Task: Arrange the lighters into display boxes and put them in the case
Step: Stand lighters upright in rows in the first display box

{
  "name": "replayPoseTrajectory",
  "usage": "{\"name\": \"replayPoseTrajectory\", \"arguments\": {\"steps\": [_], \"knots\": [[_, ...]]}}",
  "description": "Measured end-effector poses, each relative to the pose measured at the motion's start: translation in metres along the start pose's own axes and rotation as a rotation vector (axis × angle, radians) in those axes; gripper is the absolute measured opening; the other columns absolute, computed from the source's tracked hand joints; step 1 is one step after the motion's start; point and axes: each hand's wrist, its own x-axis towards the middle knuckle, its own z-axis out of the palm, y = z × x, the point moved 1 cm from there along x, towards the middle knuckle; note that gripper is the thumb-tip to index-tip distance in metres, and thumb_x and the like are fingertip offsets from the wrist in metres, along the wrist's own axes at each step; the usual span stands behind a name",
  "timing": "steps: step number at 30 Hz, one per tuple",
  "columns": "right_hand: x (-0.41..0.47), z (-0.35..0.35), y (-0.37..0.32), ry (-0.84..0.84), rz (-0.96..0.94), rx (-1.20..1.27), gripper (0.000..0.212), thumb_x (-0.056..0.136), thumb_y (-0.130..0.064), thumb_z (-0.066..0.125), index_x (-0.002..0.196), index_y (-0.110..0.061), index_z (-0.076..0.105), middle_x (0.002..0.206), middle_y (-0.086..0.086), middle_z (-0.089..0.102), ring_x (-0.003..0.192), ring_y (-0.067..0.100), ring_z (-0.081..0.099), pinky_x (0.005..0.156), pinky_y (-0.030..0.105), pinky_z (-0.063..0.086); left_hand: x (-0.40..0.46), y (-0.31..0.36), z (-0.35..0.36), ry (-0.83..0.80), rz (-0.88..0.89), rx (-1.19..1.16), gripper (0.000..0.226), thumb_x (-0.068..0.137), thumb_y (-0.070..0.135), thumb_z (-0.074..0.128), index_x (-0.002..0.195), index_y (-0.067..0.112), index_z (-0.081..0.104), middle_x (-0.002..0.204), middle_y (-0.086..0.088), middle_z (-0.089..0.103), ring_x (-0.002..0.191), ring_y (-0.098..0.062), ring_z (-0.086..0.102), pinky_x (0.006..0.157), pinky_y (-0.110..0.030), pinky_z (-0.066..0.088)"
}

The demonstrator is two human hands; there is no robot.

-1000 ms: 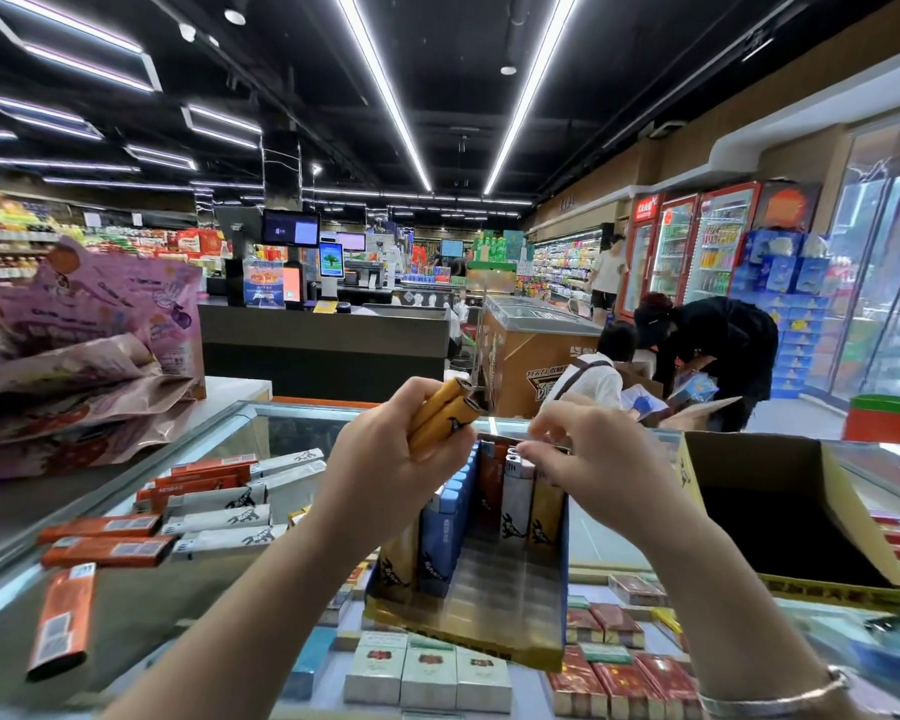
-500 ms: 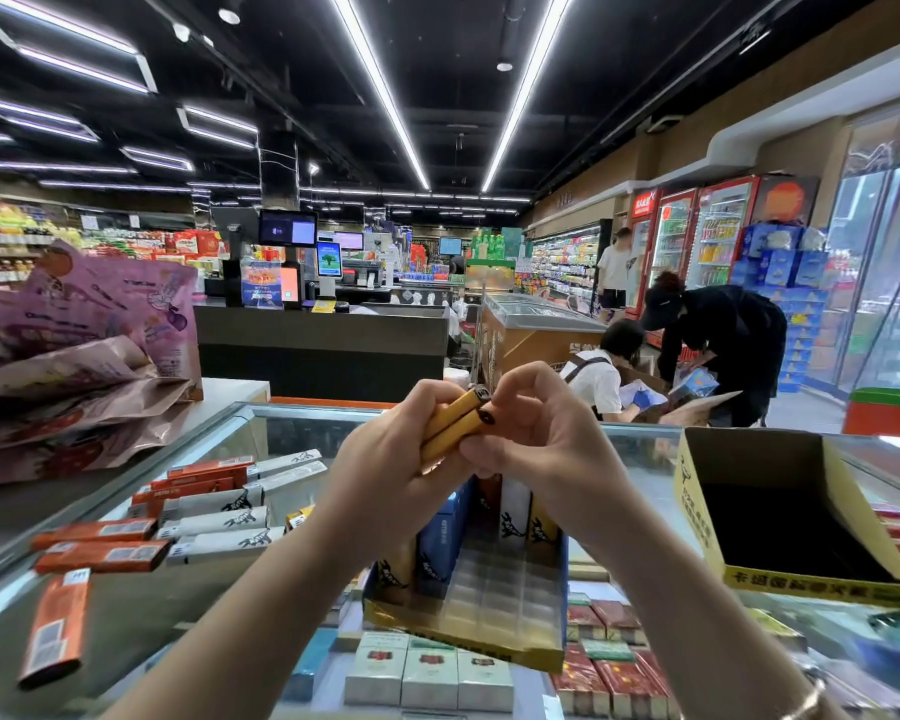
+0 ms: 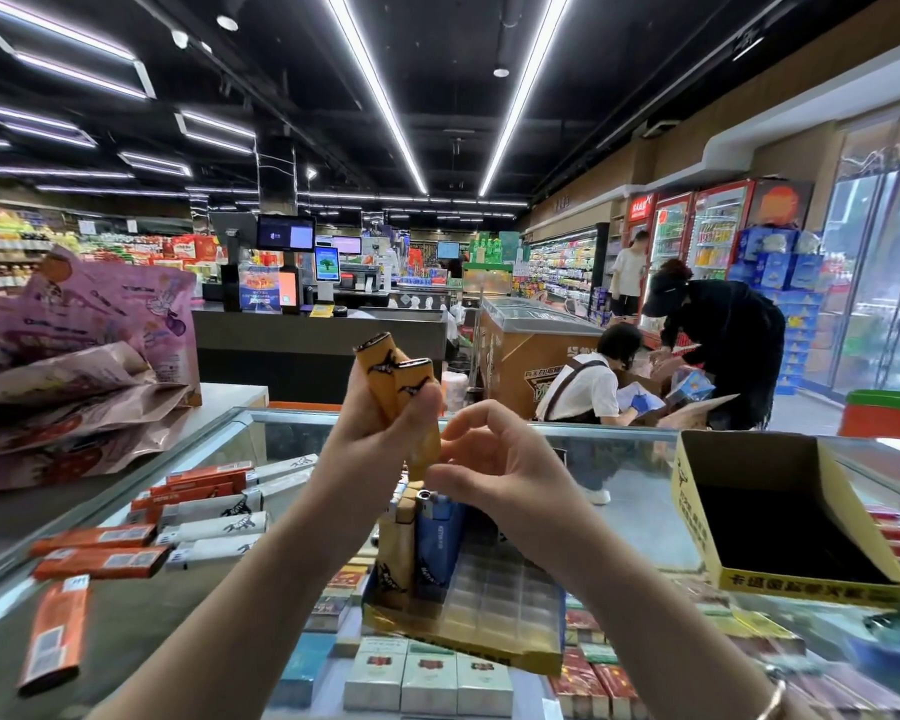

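At a shop counter, my left hand [image 3: 380, 428] is clenched around a bunch of yellow lighters [image 3: 393, 379], their dark tops fanning up toward 12 o'clock above the fist. My right hand [image 3: 494, 459], just beside it at 3 o'clock, curls loosely with thumb and forefinger near one yellow lighter's lower end [image 3: 427, 449]; I cannot tell whether it grips that lighter.

Below both hands, at 6 o'clock, a display box [image 3: 468, 610] rests tilted on the glass case [image 3: 619, 433], a few yellow and blue lighters [image 3: 437, 543] standing upright in its left rows, the remaining slots unfilled. At 3 o'clock from it sits an open yellow carton [image 3: 801, 589].

At 9 o'clock, orange lighters [image 3: 100, 561] and white lighters [image 3: 214, 527] lie loose on the glass. Cigarette packs [image 3: 427, 678] show beneath the glass at 6 o'clock. In the aisle beyond, at 2 o'clock, two people bend over boxes [image 3: 697, 350].
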Motion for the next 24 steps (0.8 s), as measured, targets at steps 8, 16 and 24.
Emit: {"name": "replayPoseTrajectory", "arguments": {"steps": [8, 16, 24], "knots": [[0.001, -0.004, -0.004, 0.116, -0.010, 0.034, 0.019, 0.086, 0.000, 0.060, 0.091, -0.016, 0.052, 0.088, 0.007, 0.060, 0.071, 0.013, 0.067, 0.068, 0.027, 0.057, 0.003, -0.008, -0.002, 0.068, -0.009, 0.105, 0.047, 0.078, 0.054, 0.055, 0.086, 0.009, 0.067, 0.088, -0.013, 0.067, 0.076, -0.019, 0.064, 0.061, -0.016, 0.048], [0.000, -0.060, -0.019, 0.427, -0.097, 0.144, 0.026, 0.086, 0.010, 0.054, 0.089, -0.014, 0.065, 0.074, 0.001, 0.062, 0.060, 0.008, 0.059, 0.054, 0.017, 0.049, 0.004, -0.004, -0.007, 0.232, -0.011, 0.190, 0.042, 0.081, 0.052, 0.037, 0.079, 0.013, 0.052, 0.073, 0.000, 0.050, 0.052, 0.006, 0.047, 0.050, -0.007, 0.040], [-0.002, -0.070, -0.017, 0.263, -0.099, -0.490, 0.018, 0.084, 0.002, 0.064, 0.084, -0.016, 0.066, 0.065, -0.008, 0.056, 0.051, -0.002, 0.050, 0.048, 0.011, 0.041, 0.004, -0.004, -0.013, 0.238, -0.074, 0.192, 0.034, 0.082, 0.048, 0.040, 0.071, 0.017, 0.050, 0.057, 0.004, 0.045, 0.051, -0.006, 0.045, 0.051, -0.026, 0.043]]}}
